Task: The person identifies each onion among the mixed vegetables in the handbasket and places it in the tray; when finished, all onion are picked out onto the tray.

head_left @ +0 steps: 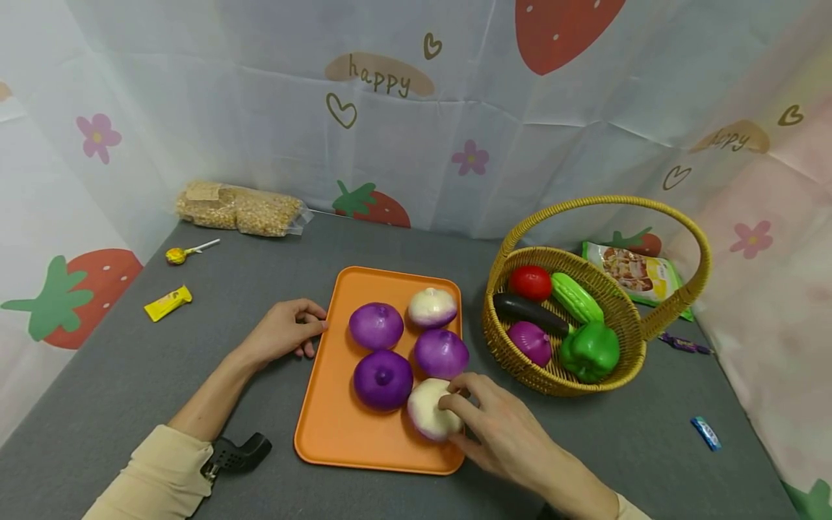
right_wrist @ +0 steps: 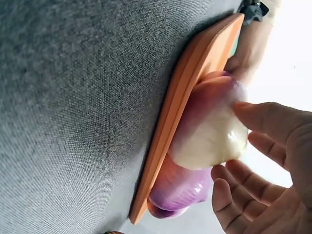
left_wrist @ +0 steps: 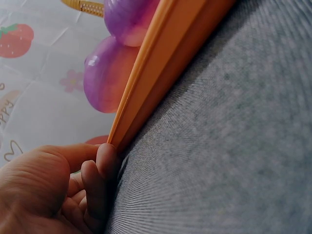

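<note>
An orange tray (head_left: pixel 325 433) carries several round, shiny onions; three show purple sides up, like the dark purple onion (head_left: pixel 383 380) and the purple onion (head_left: pixel 376 326). Two others show white with purple edges: the far white-and-purple onion (head_left: pixel 432 308) and the near white-and-purple onion (head_left: pixel 429 410). Around that near one, my right hand (head_left: pixel 500 430) has its thumb and fingers curved; the right wrist view shows the onion (right_wrist: pixel 209 126) between them, low over the tray. With thumb and finger, my left hand (head_left: pixel 284 334) pinches the tray's left rim (left_wrist: pixel 127 105).
Right of the tray stands a tall-handled wicker basket (head_left: pixel 492 336) holding a tomato, cucumber, eggplant, onion and green pepper (head_left: pixel 590 352). Behind it lies a green snack bag (head_left: pixel 633 271). A bag of kernels (head_left: pixel 237 209), a lollipop (head_left: pixel 177 256) and a yellow wrapped candy (head_left: pixel 167 303) lie left.
</note>
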A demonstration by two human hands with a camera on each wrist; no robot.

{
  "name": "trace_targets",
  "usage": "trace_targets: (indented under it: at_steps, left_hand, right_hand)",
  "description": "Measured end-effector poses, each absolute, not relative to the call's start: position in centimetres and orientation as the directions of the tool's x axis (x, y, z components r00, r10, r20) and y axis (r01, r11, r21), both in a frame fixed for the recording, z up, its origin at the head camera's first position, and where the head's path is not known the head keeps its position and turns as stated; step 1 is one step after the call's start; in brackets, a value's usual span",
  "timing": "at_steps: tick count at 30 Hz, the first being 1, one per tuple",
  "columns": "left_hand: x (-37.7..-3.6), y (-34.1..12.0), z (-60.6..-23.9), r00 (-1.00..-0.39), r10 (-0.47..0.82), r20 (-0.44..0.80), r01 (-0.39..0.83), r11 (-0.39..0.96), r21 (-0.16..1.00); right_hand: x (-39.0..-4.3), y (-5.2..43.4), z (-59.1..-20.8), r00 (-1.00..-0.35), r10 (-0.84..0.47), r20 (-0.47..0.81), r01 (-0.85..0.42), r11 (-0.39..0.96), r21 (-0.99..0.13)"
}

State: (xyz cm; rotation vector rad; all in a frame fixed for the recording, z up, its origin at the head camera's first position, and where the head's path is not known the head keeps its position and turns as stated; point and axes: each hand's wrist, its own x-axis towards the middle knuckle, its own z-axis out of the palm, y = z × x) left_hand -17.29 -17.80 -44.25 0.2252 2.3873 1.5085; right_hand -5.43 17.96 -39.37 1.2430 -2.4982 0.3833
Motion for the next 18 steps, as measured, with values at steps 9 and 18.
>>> trace_targets:
  at_steps: [9, 18]
  left_hand:
    - [-17.35, -17.79, -44.28, -0.940, 0.295, -0.173, -0.029, 0.437, 0.899]
    - [-17.34, -17.78, -44.19, -0.939, 0.293, -0.179, -0.035, 0.436, 0.899]
  right_hand:
    - [-5.68, 17.81, -39.54, -0.604, -0.688, 0.402, -0.769, 0.635, -0.068]
    - [-5.83, 17.82, -39.65, -0.602, -0.683, 0.413, -0.768, 0.637, -0.066]
